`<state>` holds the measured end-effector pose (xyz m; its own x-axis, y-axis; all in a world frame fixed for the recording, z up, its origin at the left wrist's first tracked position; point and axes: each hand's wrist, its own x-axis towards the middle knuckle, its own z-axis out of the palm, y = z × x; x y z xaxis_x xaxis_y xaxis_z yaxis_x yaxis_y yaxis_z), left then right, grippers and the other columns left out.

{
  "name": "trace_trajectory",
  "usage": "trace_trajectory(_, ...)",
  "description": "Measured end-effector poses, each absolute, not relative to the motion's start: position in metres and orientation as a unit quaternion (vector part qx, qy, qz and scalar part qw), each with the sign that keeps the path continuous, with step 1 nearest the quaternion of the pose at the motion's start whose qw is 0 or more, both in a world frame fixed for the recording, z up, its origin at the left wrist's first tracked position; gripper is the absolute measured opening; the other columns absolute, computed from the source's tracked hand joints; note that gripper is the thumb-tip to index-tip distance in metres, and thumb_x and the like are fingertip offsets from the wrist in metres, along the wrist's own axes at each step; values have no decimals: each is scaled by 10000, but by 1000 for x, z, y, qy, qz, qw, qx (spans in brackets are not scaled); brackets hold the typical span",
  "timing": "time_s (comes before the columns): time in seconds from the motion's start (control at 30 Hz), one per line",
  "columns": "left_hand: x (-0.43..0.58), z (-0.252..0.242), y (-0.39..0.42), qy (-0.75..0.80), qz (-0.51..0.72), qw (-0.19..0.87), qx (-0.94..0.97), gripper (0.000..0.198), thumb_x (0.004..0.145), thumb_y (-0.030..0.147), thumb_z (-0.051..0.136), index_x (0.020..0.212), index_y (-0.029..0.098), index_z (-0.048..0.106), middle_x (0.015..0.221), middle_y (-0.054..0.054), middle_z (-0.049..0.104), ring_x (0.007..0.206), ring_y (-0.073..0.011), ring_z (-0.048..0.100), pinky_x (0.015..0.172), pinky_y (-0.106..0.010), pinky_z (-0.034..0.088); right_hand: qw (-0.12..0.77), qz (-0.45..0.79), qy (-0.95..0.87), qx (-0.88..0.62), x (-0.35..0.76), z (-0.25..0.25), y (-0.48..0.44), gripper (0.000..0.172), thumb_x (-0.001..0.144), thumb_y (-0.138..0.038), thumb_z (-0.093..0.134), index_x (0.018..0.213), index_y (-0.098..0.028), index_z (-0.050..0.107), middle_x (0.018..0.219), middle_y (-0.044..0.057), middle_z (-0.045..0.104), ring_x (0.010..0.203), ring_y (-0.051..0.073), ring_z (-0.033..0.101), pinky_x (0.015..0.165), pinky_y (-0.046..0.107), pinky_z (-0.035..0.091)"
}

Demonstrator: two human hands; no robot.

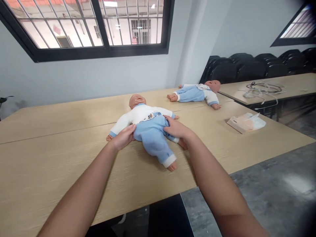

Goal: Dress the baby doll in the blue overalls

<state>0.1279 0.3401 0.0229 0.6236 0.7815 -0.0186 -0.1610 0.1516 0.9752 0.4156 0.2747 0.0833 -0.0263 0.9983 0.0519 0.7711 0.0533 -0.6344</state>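
Observation:
A baby doll (145,121) in a white top and light blue trousers lies on its back on the wooden table (61,158), head away from me. My left hand (122,137) grips the trousers at the doll's left hip. My right hand (175,127) grips the trousers at the other hip, fingers curled over the waistband. One trouser leg with a bare foot (172,166) points toward the table's front edge.
A second doll (197,93) in the same clothes lies farther back on the table. A tissue pack (245,122) sits at the right. Cables (264,89) lie on another table behind, with black chairs (247,67) along the wall. Grey floor lies at the right.

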Motion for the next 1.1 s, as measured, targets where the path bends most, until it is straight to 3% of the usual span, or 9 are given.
trace_trajectory(0.13,123,18,346,333,319,688,560,433,847,598,771,949,179,726,826,-62,704,825,-221,670,791,-355,540,237,212,-683,-658,415,81,276,840,794,-201,628,1592,-84,393,1566,215,529,1370,359,573,1171,474,437)
trace_trajectory(0.2,123,16,350,334,347,674,560,401,815,543,818,924,168,730,847,-62,710,864,-222,672,821,-344,539,234,204,-686,-658,415,79,277,839,804,-215,620,1597,-77,384,1579,216,513,1382,363,563,1175,470,432)
trace_trajectory(0.3,126,15,356,332,427,644,541,407,864,557,733,1014,180,697,997,-80,721,996,-223,673,891,-339,543,238,196,-691,-653,416,77,279,827,801,-222,620,1589,-91,404,1585,203,512,1388,362,558,1179,466,428)
trace_trajectory(0.4,132,14,362,340,505,594,526,334,932,524,606,1034,206,605,945,-60,679,974,-198,677,900,-342,554,243,196,-706,-636,418,75,279,806,787,-206,612,1567,-106,439,1554,187,552,1352,348,587,1158,456,451)
trace_trajectory(0.53,134,11,366,384,549,503,546,209,924,395,590,1033,225,540,895,-34,619,910,-189,652,891,-367,555,252,194,-719,-618,418,75,279,791,764,-186,605,1542,-127,476,1547,165,566,1363,338,578,1164,450,446)
trace_trajectory(0.73,124,21,357,434,529,335,648,185,860,326,697,994,228,615,1076,-55,593,1024,-219,550,975,-371,455,235,173,-710,-641,417,72,279,807,794,-219,598,1577,-124,427,1563,182,543,1358,367,580,1141,484,462)
trace_trajectory(0.87,114,34,349,388,420,334,749,203,902,425,671,841,231,685,826,-33,631,849,-230,540,853,-370,437,233,94,-707,-661,414,71,259,840,868,-305,605,1617,-58,318,1595,244,479,1438,407,489,1205,572,366)
trace_trajectory(0.97,110,35,345,348,349,363,791,300,876,490,700,738,223,694,777,-33,656,834,-235,557,815,-356,437,311,-15,-703,-640,403,68,221,603,977,-387,526,1507,-109,450,1491,230,570,1376,390,521,1192,615,339)
trace_trajectory(1.1,108,28,347,323,308,422,789,435,895,628,641,797,206,675,813,-14,667,776,-202,576,726,-310,452,417,-42,-671,-612,379,49,154,232,1041,-380,452,1103,-206,593,1084,132,670,1029,293,635,922,461,513)
